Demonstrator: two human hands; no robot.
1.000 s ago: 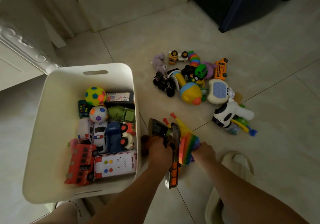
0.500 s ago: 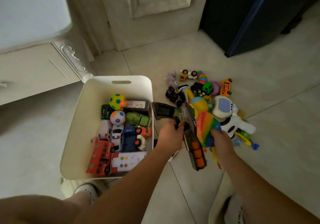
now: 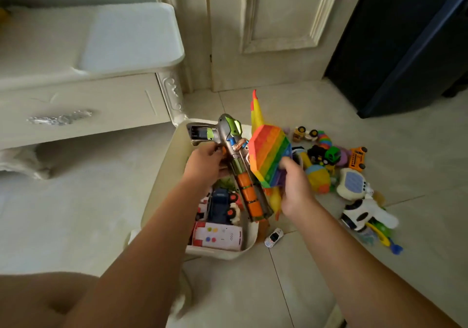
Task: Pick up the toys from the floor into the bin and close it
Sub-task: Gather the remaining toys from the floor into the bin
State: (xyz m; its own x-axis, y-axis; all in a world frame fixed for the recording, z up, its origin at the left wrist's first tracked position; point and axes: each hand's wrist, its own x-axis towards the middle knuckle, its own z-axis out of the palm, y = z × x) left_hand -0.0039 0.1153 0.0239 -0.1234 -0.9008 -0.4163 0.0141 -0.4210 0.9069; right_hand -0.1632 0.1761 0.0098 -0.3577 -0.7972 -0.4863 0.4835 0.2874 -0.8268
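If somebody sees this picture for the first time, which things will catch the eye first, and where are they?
The rainbow pop toy, gripped by the right hand at mid-picture, stands out most, a yellow rubber chicken poking up behind it. Beside it the left hand holds an orange-barrelled toy blaster over the cream bin. A colourful heap of toys lies on the floor to the right.

Two hands (image 3: pixel 206 167) (image 3: pixel 296 191), one bin (image 3: pixel 162 183), one blaster (image 3: pixel 249 196), one pop-toy (image 3: pixel 269 158).

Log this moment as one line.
left hand: grips toy blaster over bin | right hand: grips rainbow pop toy | floor: toy pile not yet binned
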